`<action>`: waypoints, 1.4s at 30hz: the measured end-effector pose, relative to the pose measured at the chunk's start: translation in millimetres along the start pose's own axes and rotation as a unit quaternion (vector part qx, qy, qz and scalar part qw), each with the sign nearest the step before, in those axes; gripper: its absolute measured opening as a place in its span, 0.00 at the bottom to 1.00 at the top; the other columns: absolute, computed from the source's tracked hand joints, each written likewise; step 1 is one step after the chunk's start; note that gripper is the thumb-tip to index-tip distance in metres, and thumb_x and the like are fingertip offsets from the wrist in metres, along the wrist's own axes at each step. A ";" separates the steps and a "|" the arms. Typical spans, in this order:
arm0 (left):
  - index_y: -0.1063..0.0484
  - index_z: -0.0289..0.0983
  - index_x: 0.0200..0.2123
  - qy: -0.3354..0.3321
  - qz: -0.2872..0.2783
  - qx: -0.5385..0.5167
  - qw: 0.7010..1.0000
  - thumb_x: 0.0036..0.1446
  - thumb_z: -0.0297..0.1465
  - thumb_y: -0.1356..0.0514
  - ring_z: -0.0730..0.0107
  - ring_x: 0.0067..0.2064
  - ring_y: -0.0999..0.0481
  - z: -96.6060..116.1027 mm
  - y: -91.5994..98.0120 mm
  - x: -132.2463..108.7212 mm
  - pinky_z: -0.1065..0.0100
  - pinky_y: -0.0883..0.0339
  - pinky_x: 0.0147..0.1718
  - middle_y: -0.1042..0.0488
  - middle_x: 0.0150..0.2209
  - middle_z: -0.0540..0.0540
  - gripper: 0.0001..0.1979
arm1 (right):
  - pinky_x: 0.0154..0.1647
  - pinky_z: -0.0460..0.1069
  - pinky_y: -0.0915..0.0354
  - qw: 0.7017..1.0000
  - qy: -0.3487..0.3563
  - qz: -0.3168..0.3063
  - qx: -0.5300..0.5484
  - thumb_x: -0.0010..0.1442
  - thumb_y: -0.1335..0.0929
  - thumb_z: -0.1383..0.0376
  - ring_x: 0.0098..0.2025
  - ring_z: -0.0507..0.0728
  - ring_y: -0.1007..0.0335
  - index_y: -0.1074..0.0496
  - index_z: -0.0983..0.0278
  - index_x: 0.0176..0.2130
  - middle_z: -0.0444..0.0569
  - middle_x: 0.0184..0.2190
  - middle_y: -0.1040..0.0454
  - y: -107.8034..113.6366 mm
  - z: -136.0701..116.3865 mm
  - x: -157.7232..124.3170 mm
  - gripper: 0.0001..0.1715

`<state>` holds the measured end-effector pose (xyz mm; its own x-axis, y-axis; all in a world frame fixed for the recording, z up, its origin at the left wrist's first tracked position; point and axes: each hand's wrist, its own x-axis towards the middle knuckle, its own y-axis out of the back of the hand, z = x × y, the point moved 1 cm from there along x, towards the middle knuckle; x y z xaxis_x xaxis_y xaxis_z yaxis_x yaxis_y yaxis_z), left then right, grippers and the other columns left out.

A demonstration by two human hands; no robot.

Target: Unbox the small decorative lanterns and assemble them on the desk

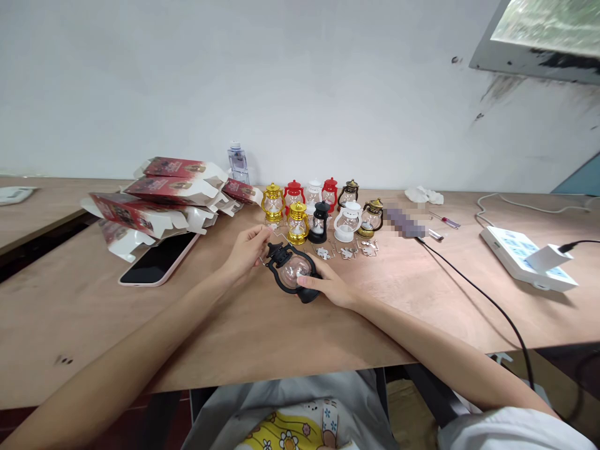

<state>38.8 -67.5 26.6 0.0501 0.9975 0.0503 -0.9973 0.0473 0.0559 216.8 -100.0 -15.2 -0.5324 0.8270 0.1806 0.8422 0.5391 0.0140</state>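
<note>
My right hand (332, 285) is wrapped around the base of a small black lantern (293, 272), which lies tilted with its top toward the left and its clear globe facing up. At the lantern's top, my left hand (250, 250) pinches what looks like a thin wire handle (264, 260); the fingers partly hide it. Behind my hands stand several upright lanterns: gold ones (297, 224), a black one (319, 223), white ones (347, 222), red ones (330, 194) and bronze ones (371, 219). Bent wire pieces with flat metal shapes (347, 252) lie in front of them.
Left are stacked red-and-white cartons (169, 187), partly over a phone (159, 259). A water bottle (238, 164) stands by the wall. Rightward lie a screwdriver (445, 220), crumpled tissue (424, 195), a black cable (469, 290) and a power strip (510, 250) with a plugged-in charger (548, 259).
</note>
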 end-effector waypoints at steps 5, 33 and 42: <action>0.45 0.37 0.20 0.005 0.046 -0.016 0.999 0.51 0.35 0.44 0.83 0.14 0.51 4.0 -3.5 -3.2 0.78 0.60 0.11 0.50 0.14 0.59 0.14 | 0.52 0.55 0.38 1.000 0.010 -0.001 -0.021 0.50 0.29 0.50 0.49 0.59 0.36 0.35 0.62 0.50 0.48 0.47 0.31 -0.2 -0.1 0.0 0.31; 0.36 0.35 0.18 -0.008 0.101 -0.094 0.990 0.41 0.40 0.38 0.77 0.22 0.39 -28.0 -8.1 3.1 0.73 0.48 0.22 0.33 0.20 0.51 0.15 | 0.18 0.45 0.33 0.992 -0.068 -0.049 0.092 0.52 0.30 0.52 0.26 0.54 0.28 0.37 0.62 0.47 0.46 0.32 0.28 -0.9 2.7 -0.4 0.27; 0.36 0.36 0.20 -0.072 0.066 -0.071 0.993 0.43 0.43 0.37 0.79 0.19 0.44 -22.5 -2.1 6.8 0.74 0.53 0.19 0.39 0.17 0.54 0.18 | 0.39 0.51 0.32 0.995 -0.005 -0.002 0.096 0.48 0.27 0.55 0.42 0.56 0.32 0.33 0.61 0.48 0.47 0.43 0.29 -0.7 4.5 0.1 0.29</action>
<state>40.0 -59.7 4.4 -0.0843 0.9781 0.1903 -0.9926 -0.0657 -0.1022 215.7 -99.6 -19.6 -0.5371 0.8261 0.1705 0.8090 0.5617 -0.1734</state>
